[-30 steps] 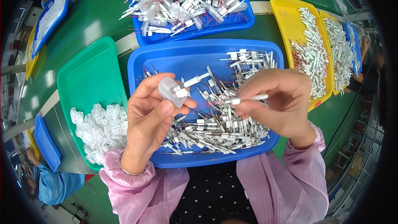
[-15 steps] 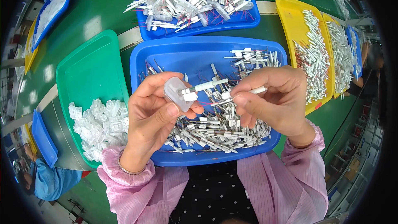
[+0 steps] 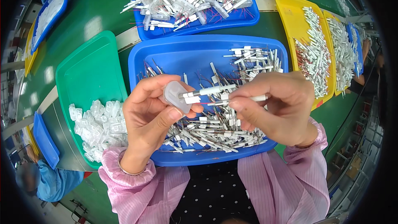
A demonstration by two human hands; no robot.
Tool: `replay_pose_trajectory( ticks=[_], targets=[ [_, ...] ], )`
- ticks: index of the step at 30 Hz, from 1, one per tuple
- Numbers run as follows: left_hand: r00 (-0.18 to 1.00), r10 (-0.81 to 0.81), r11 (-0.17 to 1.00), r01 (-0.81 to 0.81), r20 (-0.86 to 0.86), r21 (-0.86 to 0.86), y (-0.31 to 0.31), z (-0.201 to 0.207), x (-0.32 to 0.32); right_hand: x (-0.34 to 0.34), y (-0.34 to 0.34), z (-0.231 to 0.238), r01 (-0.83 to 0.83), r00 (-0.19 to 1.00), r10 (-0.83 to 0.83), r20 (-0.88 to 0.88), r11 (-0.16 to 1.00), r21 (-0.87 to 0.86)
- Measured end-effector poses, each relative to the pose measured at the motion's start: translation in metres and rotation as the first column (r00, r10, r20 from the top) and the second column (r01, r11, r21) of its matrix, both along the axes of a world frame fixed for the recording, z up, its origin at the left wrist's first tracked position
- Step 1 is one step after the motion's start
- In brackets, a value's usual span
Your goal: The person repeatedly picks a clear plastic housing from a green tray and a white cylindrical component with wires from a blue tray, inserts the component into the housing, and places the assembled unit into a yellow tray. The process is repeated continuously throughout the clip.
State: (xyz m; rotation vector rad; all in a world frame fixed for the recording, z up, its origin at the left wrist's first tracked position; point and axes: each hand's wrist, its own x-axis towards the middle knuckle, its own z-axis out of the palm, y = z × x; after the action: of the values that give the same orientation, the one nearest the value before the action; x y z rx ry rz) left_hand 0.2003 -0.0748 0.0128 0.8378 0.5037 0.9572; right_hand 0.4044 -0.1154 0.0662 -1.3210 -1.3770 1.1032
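Note:
My left hand [image 3: 151, 114] is closed on a translucent plastic housing [image 3: 175, 96], gripping its rim between thumb and fingers. A white tube-shaped piece [image 3: 211, 91] sticks out of the housing toward the right. Between the thumb and fingers of my right hand [image 3: 275, 103] is pinched a thin white stick with wires [image 3: 260, 98], lying just below that piece. A short red wire shows between the housing and the stick. Both hands are above a blue tray [image 3: 178, 45], where many white sticks with wires [image 3: 215, 135] lie in a loose heap.
A green tray [image 3: 89, 66] at the left holds clear plastic housings [image 3: 101, 126]. Beyond, another blue tray [image 3: 199, 27] carries housings with sticks and red wires. Yellow trays [image 3: 288, 14] of white sticks stand at the right. A person in a blue sleeve [image 3: 60, 180] is at the far left.
My right hand has moved slightly right with the stick. The housing in my left hand has tilted a little, and its tube now points closer to my right fingers.

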Motion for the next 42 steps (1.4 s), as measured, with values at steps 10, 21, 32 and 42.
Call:
replay_pose_trajectory(
  ticks=[10,21,32,42],
  targets=[
    [0.995,0.067,0.981,-0.052,-0.078,0.189,-0.004,0.001,0.001,-0.011,-0.005,0.000,0.082,0.989,-0.105,0.108,0.977,0.198],
    [0.994,0.080,0.976,-0.062,-0.081,0.209,-0.005,0.001,-0.001,-0.015,-0.008,0.005,-0.094,0.989,0.073,0.125,0.982,0.167],
    [0.995,0.073,0.994,-0.067,0.074,-0.091,-0.012,0.000,0.004,-0.026,0.000,-0.033,-0.022,0.971,0.047,-0.234,0.994,0.111],
    [0.999,-0.027,0.997,0.029,0.023,-0.071,-0.007,-0.008,-0.001,-0.033,0.008,-0.049,-0.049,0.998,0.023,0.063,0.894,0.446]
  ],
)
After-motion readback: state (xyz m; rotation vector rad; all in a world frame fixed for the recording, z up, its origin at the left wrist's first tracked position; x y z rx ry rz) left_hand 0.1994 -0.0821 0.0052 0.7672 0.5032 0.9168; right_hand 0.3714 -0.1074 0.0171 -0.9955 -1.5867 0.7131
